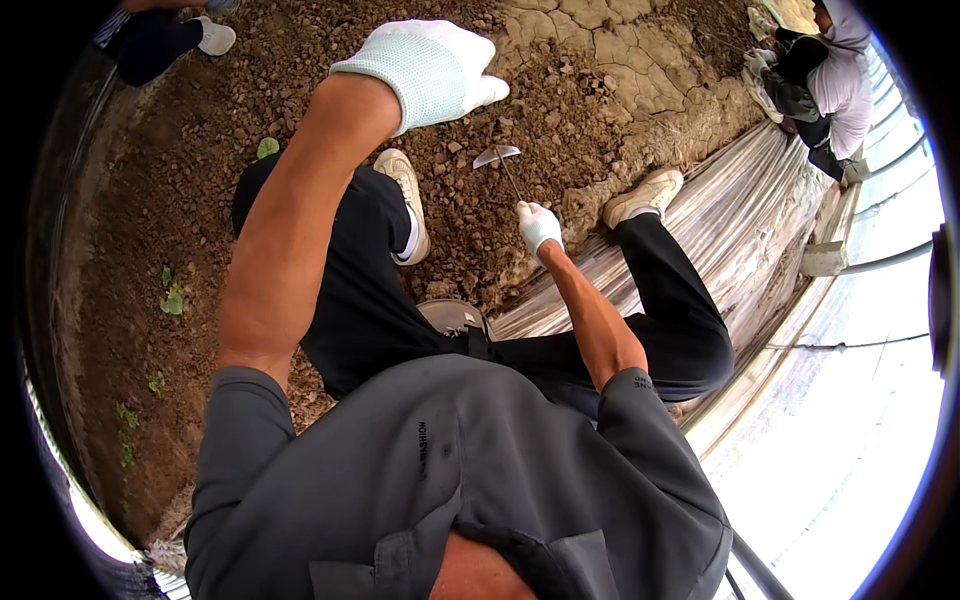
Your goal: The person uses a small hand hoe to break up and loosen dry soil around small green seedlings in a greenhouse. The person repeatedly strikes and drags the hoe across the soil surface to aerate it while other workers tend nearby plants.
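Observation:
My right hand [540, 229], in a white knit glove, is closed around the handle end of a small hand hoe. The hoe's thin shaft runs up to a pale crescent blade [496, 156], which rests on or just above the loose brown soil [480, 217] between my shoes. My left hand [427, 71], gloved in white with a pale green cuff, is raised large in the view at the top, left of the blade. Its fingers point right and look curled; whether they hold anything is hidden.
A person [836, 82] crouches at the upper right; another person's shoe [217, 36] shows at the upper left. Clear plastic sheeting [720, 217] lies under my right-hand shoe [645, 196]. Small green plants [172, 300] grow at left. Cracked dry soil [637, 60] lies ahead.

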`<state>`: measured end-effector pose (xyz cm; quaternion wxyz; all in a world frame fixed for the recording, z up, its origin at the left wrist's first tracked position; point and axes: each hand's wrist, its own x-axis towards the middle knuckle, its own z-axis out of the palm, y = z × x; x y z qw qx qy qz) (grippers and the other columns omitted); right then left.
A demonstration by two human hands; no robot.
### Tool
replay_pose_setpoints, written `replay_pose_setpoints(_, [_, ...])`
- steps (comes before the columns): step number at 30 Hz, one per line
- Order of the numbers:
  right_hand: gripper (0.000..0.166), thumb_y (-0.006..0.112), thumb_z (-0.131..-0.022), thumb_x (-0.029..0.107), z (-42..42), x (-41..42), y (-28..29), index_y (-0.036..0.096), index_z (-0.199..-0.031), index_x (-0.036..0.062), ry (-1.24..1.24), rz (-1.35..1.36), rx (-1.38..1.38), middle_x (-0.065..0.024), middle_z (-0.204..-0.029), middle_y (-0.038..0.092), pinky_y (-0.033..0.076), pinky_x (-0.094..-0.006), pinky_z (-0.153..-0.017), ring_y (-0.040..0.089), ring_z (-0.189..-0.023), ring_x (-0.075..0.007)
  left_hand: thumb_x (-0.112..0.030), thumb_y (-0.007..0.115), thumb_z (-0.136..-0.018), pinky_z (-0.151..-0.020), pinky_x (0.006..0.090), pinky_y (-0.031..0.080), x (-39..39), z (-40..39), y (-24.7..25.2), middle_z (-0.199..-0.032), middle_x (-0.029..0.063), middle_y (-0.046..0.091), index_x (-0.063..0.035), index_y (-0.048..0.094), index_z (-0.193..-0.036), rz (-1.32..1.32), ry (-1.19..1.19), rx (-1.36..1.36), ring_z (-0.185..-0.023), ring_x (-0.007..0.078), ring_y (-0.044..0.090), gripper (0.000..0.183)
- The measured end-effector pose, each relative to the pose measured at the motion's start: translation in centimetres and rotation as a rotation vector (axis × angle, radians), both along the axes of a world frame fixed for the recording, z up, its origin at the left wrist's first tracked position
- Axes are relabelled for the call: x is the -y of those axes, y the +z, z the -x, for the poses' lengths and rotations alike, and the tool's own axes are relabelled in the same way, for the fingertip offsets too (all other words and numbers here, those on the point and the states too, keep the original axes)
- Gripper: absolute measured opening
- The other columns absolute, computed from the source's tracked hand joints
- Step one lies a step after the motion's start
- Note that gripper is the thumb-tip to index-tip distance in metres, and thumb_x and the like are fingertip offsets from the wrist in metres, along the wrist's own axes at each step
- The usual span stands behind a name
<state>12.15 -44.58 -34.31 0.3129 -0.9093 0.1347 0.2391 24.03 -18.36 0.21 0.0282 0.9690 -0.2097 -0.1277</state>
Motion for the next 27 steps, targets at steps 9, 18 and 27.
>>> replay_pose_setpoints(9, [0.044, 0.045, -0.098, 0.042, -0.8, -3.2, 1.2, 0.066, -0.105, 0.0035, -0.051, -0.163, 0.078, -0.0238, -0.101, 0.067, 0.048, -0.0471, -0.085, 0.061, -0.099, -0.0439, -0.045, 0.043, -0.099, -0.083, 0.0460, 0.052, -1.6, -0.1, -0.5, -0.096, 0.0148, 0.070, -0.0088, 0.065, -0.111, -0.059, 0.119, -0.004, -0.091, 0.0324, 0.067, 0.044])
replay_pose_setpoints(18, [0.043, 0.054, -0.096, 0.028, -4.3, -4.7, 7.7, 0.056, -0.131, 0.0041, -0.293, -0.562, -0.017, -0.0014, -0.069, 0.055, 0.039, -0.0271, -0.045, 0.047, -0.049, -0.0101, -0.041, 0.045, -0.097, -0.078, 0.0451, 0.053, 2.4, 1.1, -4.2, -0.090, 0.0175, 0.071, -0.0055, 0.073, -0.094, -0.080, -0.058, -0.302, -0.084, 0.0352, 0.068, 0.045])
replay_pose_setpoints(27, [0.058, 0.056, -0.086, 0.021, -3.3, -6.4, 21.6, 0.046, -0.138, -0.0030, -0.359, -0.551, 0.264, -0.0181, -0.100, 0.068, 0.054, -0.0322, -0.071, 0.068, -0.082, -0.0208, -0.033, 0.054, -0.097, -0.059, 0.0331, 0.052, 7.9, 2.8, -9.9, -0.081, 0.0093, 0.066, -0.0018, 0.066, -0.095, 0.986, 0.481, -0.984, -0.062, 0.0185, 0.062, 0.034])
